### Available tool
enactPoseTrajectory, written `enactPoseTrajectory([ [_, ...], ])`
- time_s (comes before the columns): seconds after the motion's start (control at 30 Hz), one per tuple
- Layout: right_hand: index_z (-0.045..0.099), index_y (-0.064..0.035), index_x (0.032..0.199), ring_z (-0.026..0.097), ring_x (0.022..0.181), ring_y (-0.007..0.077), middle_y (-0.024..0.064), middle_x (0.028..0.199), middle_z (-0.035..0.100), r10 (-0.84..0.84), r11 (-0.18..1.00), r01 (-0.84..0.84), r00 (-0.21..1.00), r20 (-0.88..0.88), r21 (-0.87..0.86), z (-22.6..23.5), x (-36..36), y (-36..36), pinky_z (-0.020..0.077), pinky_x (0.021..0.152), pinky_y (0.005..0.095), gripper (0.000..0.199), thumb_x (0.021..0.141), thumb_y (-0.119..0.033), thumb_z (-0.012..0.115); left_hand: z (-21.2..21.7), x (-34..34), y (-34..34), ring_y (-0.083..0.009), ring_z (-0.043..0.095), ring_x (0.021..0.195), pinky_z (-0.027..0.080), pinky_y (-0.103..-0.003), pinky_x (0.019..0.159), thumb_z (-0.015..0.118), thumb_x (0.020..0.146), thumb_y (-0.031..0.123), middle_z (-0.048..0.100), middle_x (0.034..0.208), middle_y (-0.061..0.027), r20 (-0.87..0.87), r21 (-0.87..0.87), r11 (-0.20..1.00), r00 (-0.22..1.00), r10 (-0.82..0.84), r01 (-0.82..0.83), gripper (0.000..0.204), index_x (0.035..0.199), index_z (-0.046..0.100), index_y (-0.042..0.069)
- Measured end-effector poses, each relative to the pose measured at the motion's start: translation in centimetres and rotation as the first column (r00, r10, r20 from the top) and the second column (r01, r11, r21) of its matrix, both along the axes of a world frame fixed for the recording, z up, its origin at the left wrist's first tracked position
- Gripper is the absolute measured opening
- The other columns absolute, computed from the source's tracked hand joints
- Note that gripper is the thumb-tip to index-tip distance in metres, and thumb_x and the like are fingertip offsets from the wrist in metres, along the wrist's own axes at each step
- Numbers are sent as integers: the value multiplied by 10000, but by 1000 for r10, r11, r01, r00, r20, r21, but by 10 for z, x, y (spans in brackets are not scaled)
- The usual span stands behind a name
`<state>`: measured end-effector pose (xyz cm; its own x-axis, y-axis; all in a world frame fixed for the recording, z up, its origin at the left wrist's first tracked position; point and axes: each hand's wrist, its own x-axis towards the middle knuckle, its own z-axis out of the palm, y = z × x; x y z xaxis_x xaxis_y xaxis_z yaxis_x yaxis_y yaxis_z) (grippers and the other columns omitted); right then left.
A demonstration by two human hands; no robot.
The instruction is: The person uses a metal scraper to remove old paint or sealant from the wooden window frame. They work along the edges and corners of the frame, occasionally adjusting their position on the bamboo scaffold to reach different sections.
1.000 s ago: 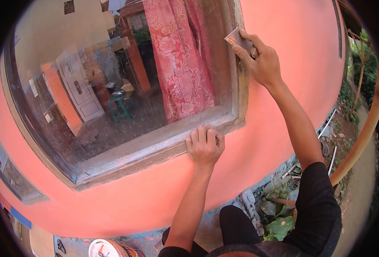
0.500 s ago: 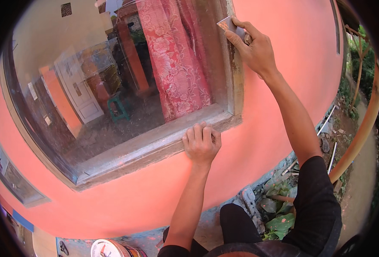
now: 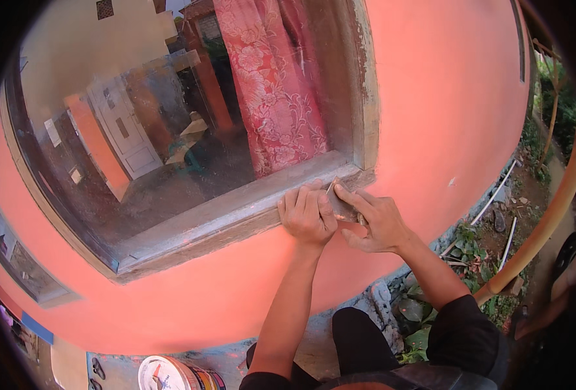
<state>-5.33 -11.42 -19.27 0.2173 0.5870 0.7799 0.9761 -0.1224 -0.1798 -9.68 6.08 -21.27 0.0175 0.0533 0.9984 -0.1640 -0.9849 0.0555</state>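
Note:
A brown wooden window frame [image 3: 364, 78] with worn, flaking paint borders the glass in the pink wall. My left hand [image 3: 306, 218] rests on its bottom sill [image 3: 236, 221], fingers curled over the edge. Right beside it, at the sill's right end, my right hand [image 3: 380, 221] pinches a small flat grey scraper [image 3: 344, 208] between thumb and fingers. The scraper is close against my left thumb; whether they touch is hard to tell. Its lower part is hidden by my right fingers.
Behind the glass hangs a red floral curtain [image 3: 271, 91]. A paint bucket [image 3: 171, 374] with a white lid stands below on the ledge, near dark sandals [image 3: 97, 368]. Plants [image 3: 418, 341] and rubble lie at the wall's foot; a bamboo pole [image 3: 535, 237] curves along the right.
My right hand has come down with the scraper from the frame's upright right side to the sill, beside my left hand. The left hand has stayed on the sill.

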Motion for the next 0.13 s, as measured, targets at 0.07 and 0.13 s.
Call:
enactPoseTrajectory([
  [0.07, 476, -145, 1496, 636, 653, 274, 102, 936, 642, 5, 1000, -6, 999, -34, -26, 1, 0, -4, 505, 542, 368, 837, 698, -130, 726, 0, 0, -1, -258, 600, 771, 402, -401, 738, 516, 990, 242, 722, 906, -64, 0, 10, 1000, 1000, 13, -13, 280, 885, 695, 54],
  [0.13, 453, -153, 1512, 638, 667, 280, 112, 987, 643, -12, 1000, 12, 1000, 3, 10, -10, 14, 0, 514, 556, 371, 879, 678, -113, 729, 0, 1, -3, -252, 601, 771, 401, -399, 737, 551, 975, 206, 726, 910, -58, 0, 13, 1000, 1000, 15, -15, 227, 883, 695, 56],
])
